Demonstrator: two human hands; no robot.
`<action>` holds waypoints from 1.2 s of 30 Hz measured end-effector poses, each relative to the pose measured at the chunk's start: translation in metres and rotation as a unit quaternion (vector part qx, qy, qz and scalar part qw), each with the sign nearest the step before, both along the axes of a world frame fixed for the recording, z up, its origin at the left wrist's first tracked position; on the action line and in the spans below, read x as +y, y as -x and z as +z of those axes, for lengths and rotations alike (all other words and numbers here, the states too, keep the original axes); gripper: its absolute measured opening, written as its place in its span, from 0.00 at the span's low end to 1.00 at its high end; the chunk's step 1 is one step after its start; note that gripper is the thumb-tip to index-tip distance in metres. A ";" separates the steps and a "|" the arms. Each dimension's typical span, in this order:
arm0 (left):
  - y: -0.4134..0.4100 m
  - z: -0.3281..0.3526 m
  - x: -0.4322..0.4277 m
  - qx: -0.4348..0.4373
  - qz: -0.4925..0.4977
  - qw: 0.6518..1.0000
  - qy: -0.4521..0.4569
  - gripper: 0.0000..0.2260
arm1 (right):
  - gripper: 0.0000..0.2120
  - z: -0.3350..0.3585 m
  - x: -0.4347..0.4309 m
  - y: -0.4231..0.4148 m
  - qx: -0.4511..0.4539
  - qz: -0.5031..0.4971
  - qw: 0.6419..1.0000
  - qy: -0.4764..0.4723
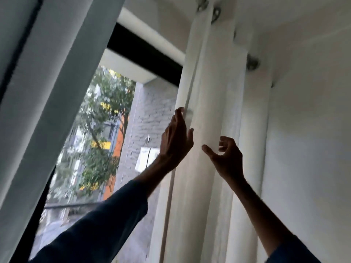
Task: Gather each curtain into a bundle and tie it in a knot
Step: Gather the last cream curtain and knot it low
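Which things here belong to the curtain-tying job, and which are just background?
Job:
- white curtain, hanging loose, no knot
- grey curtain
- left hand, at the white curtain's edge
- right hand, in front of the white curtain's folds

Background:
- window
- wall
- metal rings

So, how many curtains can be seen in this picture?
2. One white curtain hangs at the right, in folds; one grey curtain hangs at the left edge. More may be out of view.
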State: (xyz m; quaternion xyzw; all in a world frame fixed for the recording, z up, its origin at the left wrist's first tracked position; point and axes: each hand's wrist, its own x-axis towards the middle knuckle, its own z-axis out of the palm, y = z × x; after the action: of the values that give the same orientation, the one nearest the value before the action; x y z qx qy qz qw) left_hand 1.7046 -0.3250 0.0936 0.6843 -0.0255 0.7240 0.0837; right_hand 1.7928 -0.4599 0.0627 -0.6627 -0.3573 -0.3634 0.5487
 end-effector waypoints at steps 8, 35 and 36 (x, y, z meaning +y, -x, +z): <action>0.006 0.142 0.012 -0.106 0.064 0.989 -0.084 0.29 | 0.25 0.159 0.023 -0.017 -0.059 -0.041 0.996 -0.049; 0.186 0.213 0.074 -0.003 0.328 0.944 -0.025 0.17 | 0.23 0.218 0.118 0.120 -0.362 0.062 0.930 0.025; 0.180 0.205 0.064 0.013 0.297 0.955 -0.020 0.16 | 0.24 0.212 0.114 0.111 -0.352 0.054 0.934 0.020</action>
State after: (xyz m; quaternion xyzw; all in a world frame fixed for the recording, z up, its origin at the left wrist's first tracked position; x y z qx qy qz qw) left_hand 1.5245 -0.2607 0.2984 0.6722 0.1657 0.7063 -0.1479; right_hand 1.6820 -0.3454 0.2747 -0.4831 -0.5699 -0.5363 0.3927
